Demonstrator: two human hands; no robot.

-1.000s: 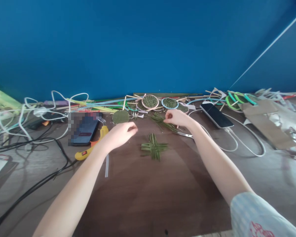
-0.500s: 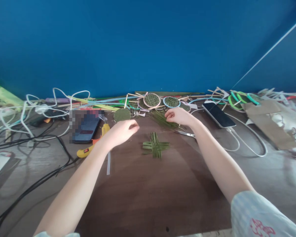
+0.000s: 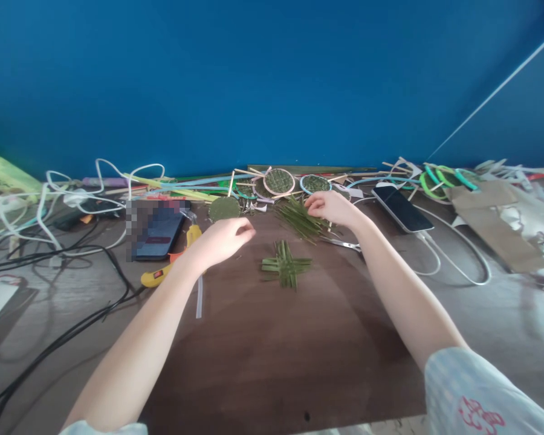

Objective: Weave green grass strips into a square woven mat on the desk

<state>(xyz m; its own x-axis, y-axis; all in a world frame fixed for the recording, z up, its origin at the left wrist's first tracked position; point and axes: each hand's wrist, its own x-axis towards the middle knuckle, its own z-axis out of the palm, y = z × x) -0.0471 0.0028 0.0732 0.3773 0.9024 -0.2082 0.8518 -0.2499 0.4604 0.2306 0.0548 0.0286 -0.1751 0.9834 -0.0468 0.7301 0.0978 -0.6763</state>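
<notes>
A small cross-shaped weave of green leaf strips lies flat on the brown table in front of me. My left hand hovers to its upper left, fingers curled together, with nothing visible in them. Beyond the weave is a loose pile of green leaf strips. At that pile's right edge is my right hand, its fingers bent in a pinch; whatever they may hold is hidden. Scissors lie under my right wrist, partly covered by the arm.
Round leaf-filled hoops and thin sticks line the blue wall. A yellow glue gun and a dark phone are at left, beside tangled cables. A second phone with a white cable and some cardboard are at right.
My right hand has risen slightly off the loose strips, and more of the pile shows, looking more spread. My left hand and the woven cross stay nearly in place.
</notes>
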